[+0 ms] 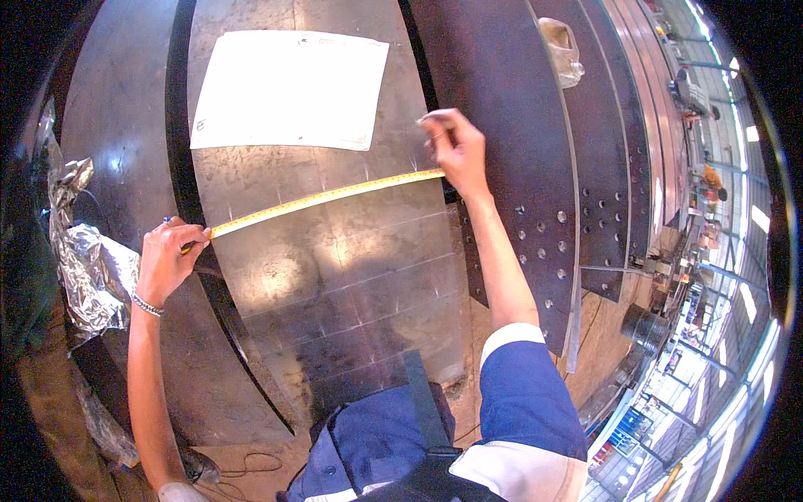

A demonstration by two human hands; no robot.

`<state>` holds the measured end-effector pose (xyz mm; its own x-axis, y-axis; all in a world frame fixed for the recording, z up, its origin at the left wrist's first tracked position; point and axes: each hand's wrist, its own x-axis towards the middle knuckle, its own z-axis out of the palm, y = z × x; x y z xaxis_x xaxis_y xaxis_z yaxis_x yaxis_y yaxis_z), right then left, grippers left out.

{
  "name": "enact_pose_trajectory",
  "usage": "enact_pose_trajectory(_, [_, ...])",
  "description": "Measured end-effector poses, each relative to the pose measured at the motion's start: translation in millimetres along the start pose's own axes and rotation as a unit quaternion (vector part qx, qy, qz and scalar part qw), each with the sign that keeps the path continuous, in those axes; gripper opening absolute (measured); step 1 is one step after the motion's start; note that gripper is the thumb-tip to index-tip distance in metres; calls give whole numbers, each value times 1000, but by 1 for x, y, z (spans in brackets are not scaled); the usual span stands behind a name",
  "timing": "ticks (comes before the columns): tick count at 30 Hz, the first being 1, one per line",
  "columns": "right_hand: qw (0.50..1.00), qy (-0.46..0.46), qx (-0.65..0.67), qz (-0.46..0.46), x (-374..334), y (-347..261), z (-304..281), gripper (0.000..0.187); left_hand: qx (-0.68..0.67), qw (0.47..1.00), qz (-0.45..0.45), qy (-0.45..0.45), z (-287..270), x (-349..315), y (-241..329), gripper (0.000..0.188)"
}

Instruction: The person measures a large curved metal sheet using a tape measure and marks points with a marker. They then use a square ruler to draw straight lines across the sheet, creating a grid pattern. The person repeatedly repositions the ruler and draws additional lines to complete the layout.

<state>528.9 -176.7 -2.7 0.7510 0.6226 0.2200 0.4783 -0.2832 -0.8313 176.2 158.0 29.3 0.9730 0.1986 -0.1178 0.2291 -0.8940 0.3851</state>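
Note:
A yellow tape measure blade point(326, 196) stretches across the grey steel plate point(360, 238), roughly from one long edge to the other. At the plate's left edge my left hand point(167, 255) pinches one end of the blade between thumb and fingers. My right hand point(458, 155) is closed over the right edge, its fingers curled around something small and pale at their tips, blurred and too small to name. The blade's other end disappears beneath this hand. Thin scribed lines and short marks show on the plate below the blade.
A large white paper sheet point(288, 90) lies on the plate beyond the blade. More steel plates stand alongside, those at right with drilled holes point(544, 222). A dirty plastic jug point(562, 52) sits at the far right. Crumpled silvery wrapping point(96, 276) lies at left.

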Motion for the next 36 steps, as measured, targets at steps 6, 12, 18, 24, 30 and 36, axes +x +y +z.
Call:
enact_pose_trajectory(6, [989,92,-42,106,-7,8,-43,23,-2,1000,-8,3,8,-6,-10,8])
enact_pose_trajectory(12, [987,77,-114,86,-32,17,-59,17,-24,1000,-9,-1,4,-2,-15,8])
enact_pose_trajectory(18, [959,-105,-255,-66,-50,-13,-52,36,11,1000,15,-16,2,0,-14,8])
enact_pose_trajectory(24, [930,-141,-311,-133,-53,20,-57,34,-7,1000,17,20,0,3,-1,6])
enact_pose_trajectory(30, [930,-118,-310,-155,-56,33,-54,26,-9,1000,-9,0,-1,4,1,8])
enact_pose_trajectory(36, [931,-102,-320,-144,-61,31,-51,30,10,1000,-21,-20,0,7,12,13])
